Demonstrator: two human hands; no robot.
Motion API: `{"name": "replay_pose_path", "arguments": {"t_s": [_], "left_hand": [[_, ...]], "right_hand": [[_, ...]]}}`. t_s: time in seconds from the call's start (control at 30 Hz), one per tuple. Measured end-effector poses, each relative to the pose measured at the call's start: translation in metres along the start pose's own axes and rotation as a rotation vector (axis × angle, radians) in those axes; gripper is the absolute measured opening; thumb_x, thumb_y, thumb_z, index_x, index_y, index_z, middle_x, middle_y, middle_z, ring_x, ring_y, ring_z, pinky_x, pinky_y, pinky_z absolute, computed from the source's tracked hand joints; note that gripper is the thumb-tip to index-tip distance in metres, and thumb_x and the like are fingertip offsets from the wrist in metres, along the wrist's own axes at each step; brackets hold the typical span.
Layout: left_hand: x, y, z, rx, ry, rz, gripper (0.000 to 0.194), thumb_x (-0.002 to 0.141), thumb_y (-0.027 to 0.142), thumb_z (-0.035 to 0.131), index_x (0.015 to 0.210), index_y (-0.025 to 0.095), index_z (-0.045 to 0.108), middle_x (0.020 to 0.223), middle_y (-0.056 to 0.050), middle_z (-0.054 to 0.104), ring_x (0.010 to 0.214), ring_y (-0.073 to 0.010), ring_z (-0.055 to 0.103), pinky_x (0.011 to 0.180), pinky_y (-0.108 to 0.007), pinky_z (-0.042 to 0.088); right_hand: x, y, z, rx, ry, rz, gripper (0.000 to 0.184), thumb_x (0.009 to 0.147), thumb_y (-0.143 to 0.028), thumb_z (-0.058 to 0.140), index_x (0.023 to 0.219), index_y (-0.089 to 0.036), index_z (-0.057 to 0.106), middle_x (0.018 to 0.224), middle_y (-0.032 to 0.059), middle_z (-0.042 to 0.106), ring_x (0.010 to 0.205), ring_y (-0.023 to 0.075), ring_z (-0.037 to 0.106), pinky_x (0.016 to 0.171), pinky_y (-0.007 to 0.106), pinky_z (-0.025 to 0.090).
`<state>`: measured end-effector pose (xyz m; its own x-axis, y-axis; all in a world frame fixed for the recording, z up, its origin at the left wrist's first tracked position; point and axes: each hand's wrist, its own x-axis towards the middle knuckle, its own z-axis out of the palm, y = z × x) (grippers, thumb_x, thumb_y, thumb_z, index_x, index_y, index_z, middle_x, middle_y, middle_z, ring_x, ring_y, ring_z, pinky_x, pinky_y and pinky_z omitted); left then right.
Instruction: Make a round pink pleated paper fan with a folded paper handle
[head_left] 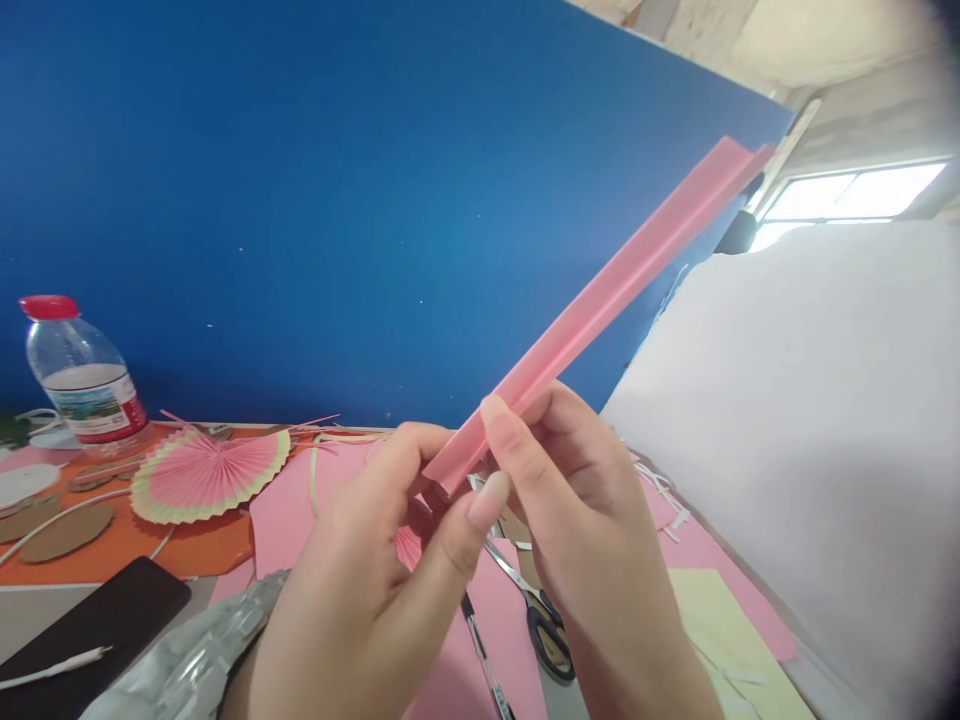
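Observation:
A long strip of pink paper [600,300], folded lengthwise, slants up to the right in front of the blue board. My right hand [592,510] pinches it near its lower end, thumb on top and fingers behind. At the lower tip, my left hand [382,560] is closed around the paper's end, its thumb close to the right thumb. Part of the left fingers is hidden behind the strip. Below the hands lie black-handled scissors [546,630] and a pen [486,655] on pink paper sheets [450,660].
A pleated pink and yellow paper fan [214,475] lies at left, near a red-capped bottle [90,380] and cardboard discs [67,533]. A black phone [97,630] with a white cable [56,668] is front left. Pale yellow paper [731,630] lies right. A blue board [337,200] stands behind.

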<state>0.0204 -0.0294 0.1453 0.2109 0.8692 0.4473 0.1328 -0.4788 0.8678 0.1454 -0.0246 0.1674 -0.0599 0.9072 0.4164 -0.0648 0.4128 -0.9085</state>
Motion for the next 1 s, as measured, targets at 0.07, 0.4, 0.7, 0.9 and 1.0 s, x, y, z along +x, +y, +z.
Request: {"name": "replay_pose_path", "arguments": {"t_s": [0.07, 0.4, 0.7, 0.9, 1.0], "left_hand": [[0.0005, -0.0040, 0.0004, 0.100, 0.011, 0.041, 0.013, 0.093, 0.034, 0.044, 0.088, 0.026, 0.053, 0.066, 0.005, 0.056, 0.054, -0.0090, 0.053, 0.048, -0.019, 0.043], [-0.0017, -0.0071, 0.0036, -0.049, -0.012, -0.072, 0.027, 0.096, 0.039, 0.037, 0.077, 0.024, 0.049, 0.063, 0.005, 0.051, 0.054, -0.0094, 0.051, 0.050, -0.020, 0.046], [0.0004, -0.0019, 0.0029, -0.049, -0.016, -0.139, 0.032, 0.098, 0.038, 0.033, 0.074, 0.022, 0.048, 0.063, 0.004, 0.049, 0.058, -0.0096, 0.050, 0.054, -0.024, 0.042], [-0.0007, -0.0019, 0.0043, -0.118, 0.001, -0.138, 0.032, 0.097, 0.036, 0.036, 0.070, 0.021, 0.046, 0.063, 0.003, 0.051, 0.056, -0.0100, 0.050, 0.053, -0.024, 0.044], [-0.0013, -0.0007, 0.0039, -0.213, 0.009, -0.150, 0.034, 0.096, 0.038, 0.037, 0.067, 0.022, 0.044, 0.062, 0.003, 0.051, 0.055, -0.0108, 0.050, 0.052, -0.025, 0.045]], "right_hand": [[0.0008, -0.0025, 0.0015, 0.055, -0.060, 0.038, 0.026, 0.091, -0.034, 0.054, 0.069, -0.021, 0.050, 0.055, -0.0069, 0.052, 0.046, 0.0052, 0.054, 0.045, 0.016, 0.049], [0.0018, 0.0000, 0.0042, 0.117, -0.087, 0.042, 0.026, 0.092, -0.034, 0.052, 0.070, -0.021, 0.047, 0.050, -0.0082, 0.050, 0.039, 0.0048, 0.050, 0.038, 0.016, 0.046], [0.0045, -0.0022, 0.0054, 0.124, -0.073, 0.085, 0.028, 0.090, -0.036, 0.053, 0.068, -0.023, 0.044, 0.047, -0.0081, 0.047, 0.038, 0.0073, 0.047, 0.038, 0.020, 0.045], [0.0051, -0.0018, 0.0047, 0.123, -0.098, 0.094, 0.027, 0.091, -0.037, 0.052, 0.069, -0.023, 0.043, 0.046, -0.0090, 0.045, 0.035, 0.0083, 0.047, 0.037, 0.023, 0.045], [0.0049, -0.0022, 0.0016, 0.068, -0.110, 0.093, 0.023, 0.089, -0.036, 0.056, 0.072, -0.023, 0.046, 0.051, -0.0088, 0.047, 0.038, 0.0086, 0.052, 0.041, 0.024, 0.047]]}}
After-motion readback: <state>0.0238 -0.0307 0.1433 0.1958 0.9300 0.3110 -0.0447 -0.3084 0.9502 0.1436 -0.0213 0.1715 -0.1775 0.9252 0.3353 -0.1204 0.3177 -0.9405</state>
